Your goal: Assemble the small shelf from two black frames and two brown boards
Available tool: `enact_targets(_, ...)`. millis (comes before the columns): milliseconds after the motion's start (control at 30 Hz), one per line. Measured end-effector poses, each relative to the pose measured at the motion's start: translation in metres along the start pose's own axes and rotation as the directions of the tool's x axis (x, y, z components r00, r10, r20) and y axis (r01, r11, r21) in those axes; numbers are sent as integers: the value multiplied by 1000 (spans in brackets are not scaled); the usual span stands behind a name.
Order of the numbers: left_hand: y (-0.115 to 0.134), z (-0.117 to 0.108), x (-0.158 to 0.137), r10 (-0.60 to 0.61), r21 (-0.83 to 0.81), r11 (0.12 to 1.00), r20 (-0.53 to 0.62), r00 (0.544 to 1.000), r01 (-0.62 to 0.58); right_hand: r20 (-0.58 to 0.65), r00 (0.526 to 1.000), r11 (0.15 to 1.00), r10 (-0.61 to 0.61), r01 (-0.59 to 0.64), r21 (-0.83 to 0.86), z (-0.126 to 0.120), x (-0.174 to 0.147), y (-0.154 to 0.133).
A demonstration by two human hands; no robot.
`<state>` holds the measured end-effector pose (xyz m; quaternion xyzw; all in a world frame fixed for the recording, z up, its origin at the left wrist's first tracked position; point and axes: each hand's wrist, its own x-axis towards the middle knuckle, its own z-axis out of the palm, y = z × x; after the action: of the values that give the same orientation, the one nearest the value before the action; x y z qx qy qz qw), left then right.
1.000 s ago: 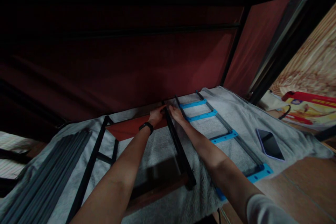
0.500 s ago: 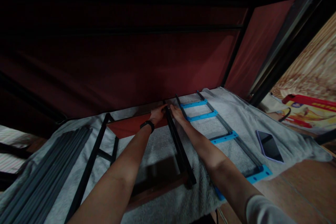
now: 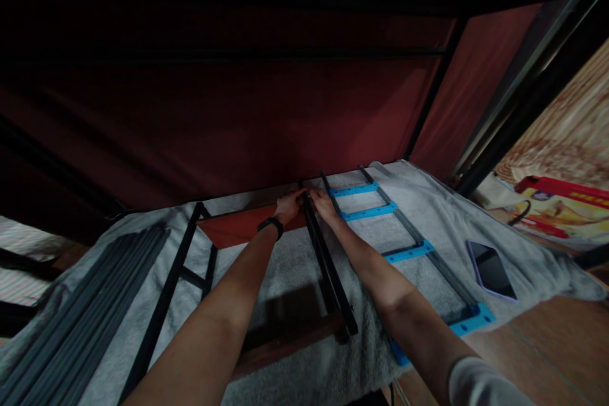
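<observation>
My left hand [image 3: 288, 205], with a black band [image 3: 270, 224] on its wrist, is at the far end of a black metal frame [image 3: 330, 260] lying on a grey cloth [image 3: 280, 266]. Its fingers are closed by the bar's tip; what they pinch is too small to make out. From the other side, my right hand [image 3: 322, 204] closes its fingers on the same bar end. Reddish-brown boards join this bar to a second black side frame [image 3: 166, 295]: one far board [image 3: 250, 226] behind my left wrist, one near board [image 3: 290, 346] partly behind my left forearm.
Several dark grey tubes [image 3: 99, 311] lie side by side at left. To the right are grey rods joined by blue crosspieces [image 3: 368, 211], then a phone [image 3: 492, 269]. A dark red panel [image 3: 285, 120] with black bars rises behind. A colourful box [image 3: 566, 206] stands far right.
Both hands stay at the far bar end, with only slight finger movement. The whole view has shifted a little, so things appear slightly further right.
</observation>
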<state>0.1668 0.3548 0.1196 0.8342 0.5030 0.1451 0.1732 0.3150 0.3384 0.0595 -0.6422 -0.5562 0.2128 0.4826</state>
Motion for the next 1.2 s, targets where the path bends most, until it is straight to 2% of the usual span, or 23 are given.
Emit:
enact_targets(300,-6,5,4,13,-22,1000,-8,1000,-13,66,990,992,123,-121,-43,-2,3,-6)
enact_targets(400,-7,4,4,16,-28,999,-3,1000,-16,81,983,987,163,-164,-3,-3,0,-3)
enact_targets(467,-6,4,4,9,-23,1000,-8,1000,-10,34,983,981,182,-184,60,-3,-3,0)
enact_targets(533,-5,4,3,4,-17,1000,-12,1000,-4,-17,986,979,163,-160,123,-2,-6,1)
enact_targets(600,-4,3,2,-1,-17,1000,-14,1000,1,-8,993,982,121,-119,145,-2,-7,1)
enact_targets(700,-2,3,1,-7,-18,1000,-10,1000,7,25,994,992,103,-105,64,0,-5,-2)
enact_targets(800,-2,2,0,-5,-18,1000,-8,1000,5,8,992,992,123,-123,-8,1,-1,-4)
enact_targets(1033,0,0,-2,-4,-12,1000,-12,1000,4,5,994,993,105,-105,52,-3,0,0)
enact_targets(1200,1,0,-2,-9,-5,1000,-11,1000,9,46,997,991,67,-61,-120,-2,0,-5)
